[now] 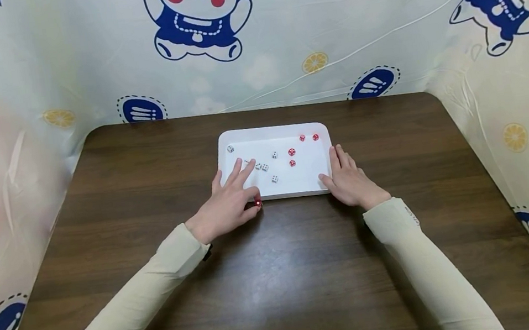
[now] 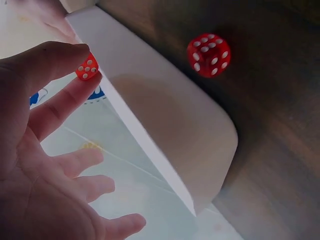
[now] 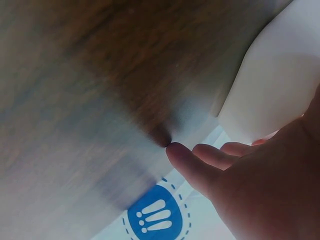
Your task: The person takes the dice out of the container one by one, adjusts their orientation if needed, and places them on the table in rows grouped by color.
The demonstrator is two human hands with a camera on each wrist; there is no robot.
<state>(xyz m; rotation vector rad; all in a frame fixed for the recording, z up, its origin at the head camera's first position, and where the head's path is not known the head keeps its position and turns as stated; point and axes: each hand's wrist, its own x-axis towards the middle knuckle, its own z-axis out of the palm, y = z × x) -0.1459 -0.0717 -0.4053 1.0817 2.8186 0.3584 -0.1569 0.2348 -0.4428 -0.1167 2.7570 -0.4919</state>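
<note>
Downward head view, close low wrist views, tray (image 1: 296, 180) in all

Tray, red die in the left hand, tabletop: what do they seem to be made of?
Tray: probably plastic, smooth satin white, judging by its seamless rounded corners.
Red die in the left hand: likely smooth plastic, perhaps translucent, from its bright orange-red body.
Tabletop: wood or wood-look laminate, unclear which, with streaky brown grain and a soft sheen.

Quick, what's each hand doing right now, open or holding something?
Left hand: closed, pinching a red die between thumb and index finger.
Right hand: open, resting at the white tray's edge.
</note>
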